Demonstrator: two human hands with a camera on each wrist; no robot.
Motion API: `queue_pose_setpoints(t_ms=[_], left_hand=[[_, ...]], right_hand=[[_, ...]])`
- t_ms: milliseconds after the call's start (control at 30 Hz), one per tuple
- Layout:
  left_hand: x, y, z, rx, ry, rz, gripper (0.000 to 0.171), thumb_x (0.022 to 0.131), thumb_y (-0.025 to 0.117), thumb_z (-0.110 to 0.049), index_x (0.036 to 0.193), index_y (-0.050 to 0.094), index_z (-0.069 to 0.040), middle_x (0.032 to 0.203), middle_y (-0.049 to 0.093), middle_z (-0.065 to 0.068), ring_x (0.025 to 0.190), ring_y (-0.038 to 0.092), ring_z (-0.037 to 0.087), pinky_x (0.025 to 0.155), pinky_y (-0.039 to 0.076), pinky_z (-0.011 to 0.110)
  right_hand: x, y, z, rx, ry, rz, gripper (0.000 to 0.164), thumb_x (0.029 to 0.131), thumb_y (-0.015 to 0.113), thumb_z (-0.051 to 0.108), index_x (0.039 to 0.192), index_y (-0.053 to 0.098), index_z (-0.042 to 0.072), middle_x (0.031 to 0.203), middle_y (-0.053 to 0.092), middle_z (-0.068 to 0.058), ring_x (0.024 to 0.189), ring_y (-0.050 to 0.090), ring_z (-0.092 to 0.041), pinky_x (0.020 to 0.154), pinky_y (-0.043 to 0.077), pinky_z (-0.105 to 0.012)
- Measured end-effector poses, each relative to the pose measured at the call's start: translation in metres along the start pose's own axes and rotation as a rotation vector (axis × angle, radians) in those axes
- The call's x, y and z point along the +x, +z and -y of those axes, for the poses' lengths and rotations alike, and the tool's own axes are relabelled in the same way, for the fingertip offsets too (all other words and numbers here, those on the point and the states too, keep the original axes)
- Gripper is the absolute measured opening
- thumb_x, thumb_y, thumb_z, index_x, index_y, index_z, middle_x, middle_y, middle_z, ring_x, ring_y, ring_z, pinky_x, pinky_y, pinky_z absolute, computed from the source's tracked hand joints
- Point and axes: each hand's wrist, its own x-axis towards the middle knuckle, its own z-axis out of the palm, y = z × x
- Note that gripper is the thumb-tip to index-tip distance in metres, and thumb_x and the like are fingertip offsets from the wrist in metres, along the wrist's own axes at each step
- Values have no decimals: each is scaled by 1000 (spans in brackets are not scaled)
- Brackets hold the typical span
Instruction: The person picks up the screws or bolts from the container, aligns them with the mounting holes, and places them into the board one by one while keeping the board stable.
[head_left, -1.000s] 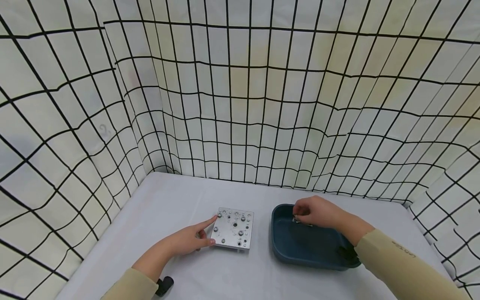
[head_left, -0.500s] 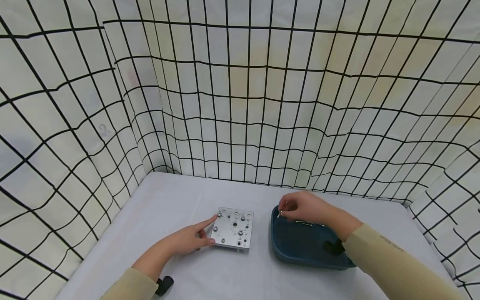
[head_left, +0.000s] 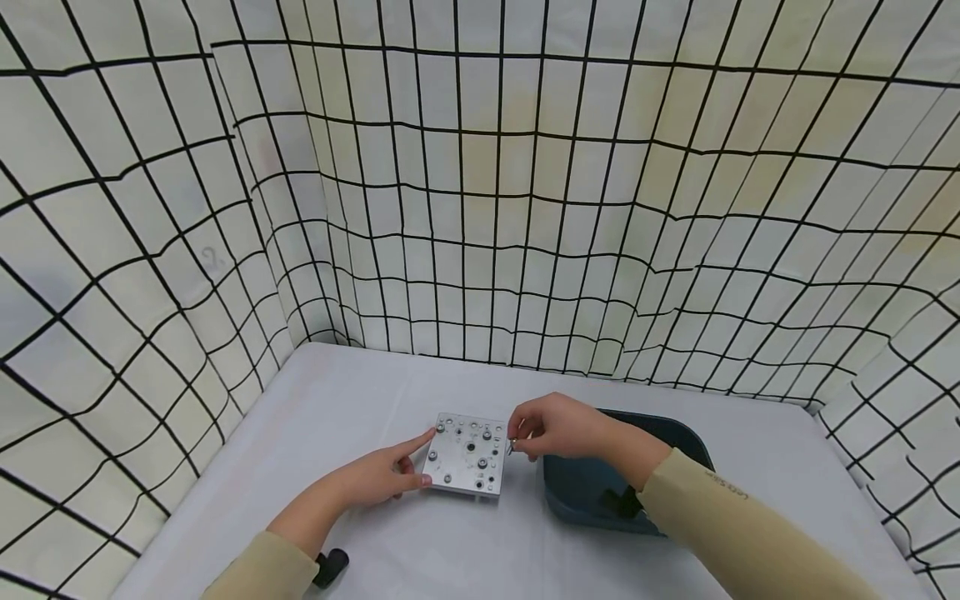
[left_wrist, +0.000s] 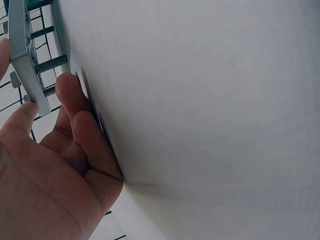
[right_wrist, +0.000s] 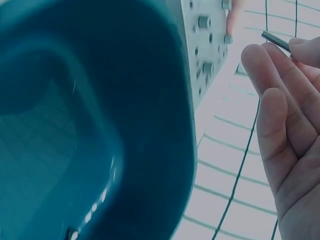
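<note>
One plate [head_left: 467, 456], one screw [right_wrist: 275, 40].

A small threaded screw [right_wrist: 275, 41] is pinched just beside the square, flat-lying metal plate [head_left: 467, 456].

The small dark print on my right sleeve [head_left: 726, 486] is too tiny to read, and I can read no other text.

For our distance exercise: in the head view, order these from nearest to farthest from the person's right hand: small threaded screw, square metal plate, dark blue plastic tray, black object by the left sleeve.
1. Small threaded screw, pinched in the right hand.
2. Square metal plate to its left and dark blue plastic tray to its right: too close to call.
3. Black object, front left.
</note>
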Motion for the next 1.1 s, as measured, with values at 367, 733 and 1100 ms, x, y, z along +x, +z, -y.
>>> queue_pose_setpoints(t_ms=[367, 733, 1100], left_hand=[[-1, -3, -3, -2, -6, 11, 78, 89, 72, -45, 155, 33, -33, 91, 54, 1, 70, 53, 17, 65, 39, 34], [1, -5, -2, 7, 1, 10, 79, 88, 72, -49, 155, 33, -34, 92, 55, 0, 70, 53, 16, 66, 40, 34], [-1, -4, -1, -19, -1, 22, 79, 88, 72, -46, 156, 33, -33, 91, 56, 0, 70, 54, 17, 65, 41, 34]], right_hand=[[21, 27, 12, -50, -33, 69, 3, 94, 69, 17, 97, 70, 19, 84, 68, 10, 66, 64, -9, 62, 50, -24], [36, 42, 8, -247, -70, 83, 5, 93, 70, 21, 93, 71, 25, 85, 62, 19, 77, 56, -1, 70, 47, -20], [40, 52, 9, -293, -47, 93, 6, 93, 71, 22, 91, 71, 28, 82, 60, 19, 74, 54, -2, 71, 47, -21]])
